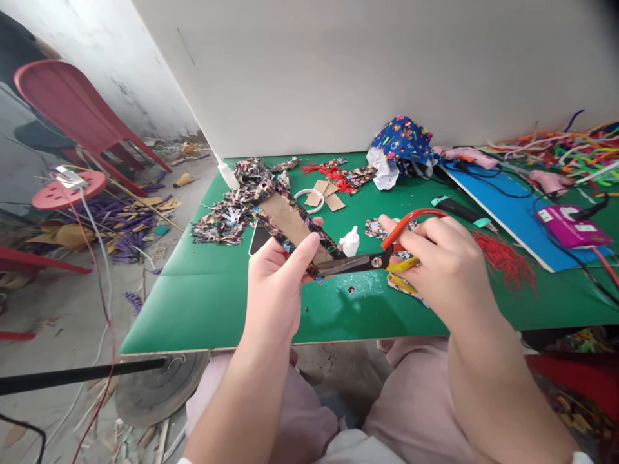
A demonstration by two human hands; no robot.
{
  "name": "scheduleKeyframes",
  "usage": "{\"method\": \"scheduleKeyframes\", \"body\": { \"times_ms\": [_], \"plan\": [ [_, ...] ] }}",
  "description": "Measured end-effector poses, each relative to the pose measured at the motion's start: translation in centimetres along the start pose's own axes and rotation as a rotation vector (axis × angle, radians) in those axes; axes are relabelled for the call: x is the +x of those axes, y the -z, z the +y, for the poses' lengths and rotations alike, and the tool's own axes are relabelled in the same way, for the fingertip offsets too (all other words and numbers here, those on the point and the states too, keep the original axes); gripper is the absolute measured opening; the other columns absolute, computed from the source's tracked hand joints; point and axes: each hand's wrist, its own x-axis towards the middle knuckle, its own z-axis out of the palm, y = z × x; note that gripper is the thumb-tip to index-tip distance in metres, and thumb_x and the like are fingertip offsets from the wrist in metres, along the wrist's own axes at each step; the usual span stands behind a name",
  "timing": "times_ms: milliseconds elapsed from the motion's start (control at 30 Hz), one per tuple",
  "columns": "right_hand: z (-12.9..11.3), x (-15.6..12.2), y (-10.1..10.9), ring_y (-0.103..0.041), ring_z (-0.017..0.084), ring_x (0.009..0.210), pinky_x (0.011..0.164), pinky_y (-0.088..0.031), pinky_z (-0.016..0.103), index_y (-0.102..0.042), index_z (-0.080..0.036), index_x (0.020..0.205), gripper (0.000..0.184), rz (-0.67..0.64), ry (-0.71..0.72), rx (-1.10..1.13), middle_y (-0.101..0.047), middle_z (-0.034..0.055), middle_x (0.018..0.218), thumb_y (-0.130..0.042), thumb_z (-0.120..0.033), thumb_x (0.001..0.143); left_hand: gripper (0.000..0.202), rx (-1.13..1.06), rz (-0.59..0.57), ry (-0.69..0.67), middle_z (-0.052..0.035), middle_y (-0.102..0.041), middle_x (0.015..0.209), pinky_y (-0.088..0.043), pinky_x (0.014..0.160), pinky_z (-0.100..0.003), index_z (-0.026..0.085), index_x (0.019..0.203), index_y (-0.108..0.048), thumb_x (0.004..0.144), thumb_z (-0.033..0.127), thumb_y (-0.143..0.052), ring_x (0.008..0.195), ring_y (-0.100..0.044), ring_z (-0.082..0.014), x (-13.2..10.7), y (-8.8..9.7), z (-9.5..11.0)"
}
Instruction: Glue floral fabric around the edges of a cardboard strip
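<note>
My left hand [280, 274] is closed around a brown cardboard piece [283, 225] whose edges are covered with dark flowered fabric. In my right hand [442, 261] is a pair of scissors [370, 262] with red and yellow handles. Their dark blades reach the lower corner of the cardboard piece, beside my left thumb; whether fabric lies between the blades I cannot tell. Just behind the blades stands a small white bottle [351, 242]. Flowered fabric scraps [409, 287] lie partly hidden under my right hand.
On the green table [207, 303] are a fabric scrap pile [220, 222], cardboard squares [333, 198], a white ring [309, 200], red tassels [505, 258], a utility knife [461, 211], a blue board [503, 206], a purple power strip [573, 225] and pink glue guns [471, 156]. Cables hang at left near a red chair [77, 103].
</note>
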Motion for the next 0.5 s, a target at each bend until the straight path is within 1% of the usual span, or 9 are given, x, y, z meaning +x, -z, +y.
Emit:
{"method": "scheduleKeyframes", "body": {
  "times_ms": [133, 233, 300, 333, 400, 433, 500],
  "plan": [
    [0.0, 0.0, -0.2, -0.042, 0.018, 0.065, 0.065, -0.039, 0.031, -0.067, -0.02, 0.105, 0.024, 0.014, -0.007, -0.028, -0.049, 0.0024, 0.064, -0.05, -0.02, 0.087, 0.027, -0.001, -0.01, 0.01, -0.0034, -0.073, 0.095, -0.054, 0.051, -0.02, 0.019, 0.099, -0.07, 0.073, 0.028, -0.071, 0.07, -0.068, -0.0152, 0.0, 0.0, -0.1],
    [0.1, 0.0, -0.1, -0.045, 0.018, 0.066, 0.064, -0.041, 0.031, -0.069, -0.019, 0.091, 0.021, 0.019, -0.016, 0.031, -0.053, 0.0032, 0.063, -0.049, -0.02, 0.088, 0.026, -0.024, 0.005, -0.005, -0.0039, -0.073, 0.094, -0.054, 0.056, -0.021, 0.018, 0.095, -0.07, 0.072, 0.029, -0.072, 0.069, -0.067, -0.0146, 0.2, 0.1, -0.2],
    [0.2, 0.0, 0.0, -0.05, 0.019, 0.07, 0.064, -0.043, 0.03, -0.068, -0.019, 0.095, 0.019, 0.001, -0.049, 0.127, -0.055, 0.0038, 0.068, -0.053, -0.025, 0.087, 0.023, -0.058, 0.022, -0.015, -0.0045, -0.072, 0.09, -0.053, 0.056, -0.021, 0.016, 0.089, -0.071, 0.072, 0.032, -0.072, 0.068, -0.067, -0.0139, 0.6, 0.2, -0.4],
    [0.2, 0.0, 0.1, -0.053, 0.02, 0.072, 0.065, -0.044, 0.03, -0.066, -0.018, 0.102, 0.022, -0.014, -0.073, 0.178, -0.057, 0.0042, 0.071, -0.056, -0.029, 0.085, 0.022, -0.085, 0.033, -0.021, -0.0047, -0.072, 0.089, -0.051, 0.054, -0.021, 0.016, 0.087, -0.071, 0.073, 0.034, -0.071, 0.068, -0.066, -0.0136, 0.8, 0.3, -0.5],
    [-0.1, 0.0, 0.1, -0.057, 0.022, 0.079, 0.069, -0.046, 0.032, -0.059, -0.016, 0.115, 0.041, -0.047, -0.117, 0.249, -0.059, 0.0061, 0.079, -0.06, -0.04, 0.082, 0.021, -0.163, 0.063, -0.048, -0.0048, -0.071, 0.091, -0.048, 0.051, -0.019, 0.018, 0.085, -0.071, 0.076, 0.036, -0.068, 0.068, -0.064, -0.0121, 1.1, 0.3, -0.7],
    [-0.3, 0.0, 0.0, -0.059, 0.023, 0.082, 0.072, -0.047, 0.033, -0.056, -0.014, 0.119, 0.051, -0.065, -0.131, 0.277, -0.06, 0.0078, 0.084, -0.061, -0.046, 0.079, 0.02, -0.208, 0.077, -0.063, -0.0046, -0.07, 0.094, -0.046, 0.05, -0.018, 0.018, 0.084, -0.071, 0.079, 0.037, -0.066, 0.066, -0.062, -0.0107, 1.3, 0.3, -0.7],
    [-0.9, 0.1, -0.3, -0.06, 0.026, 0.087, 0.075, -0.048, 0.036, -0.053, -0.01, 0.118, 0.063, -0.093, -0.143, 0.31, -0.061, 0.0115, 0.091, -0.062, -0.055, 0.075, 0.021, -0.291, 0.092, -0.083, -0.0041, -0.069, 0.099, -0.044, 0.049, -0.018, 0.02, 0.085, -0.069, 0.083, 0.039, -0.061, 0.06, -0.056, -0.0071, 1.3, 0.2, -0.7]
  ]
}}
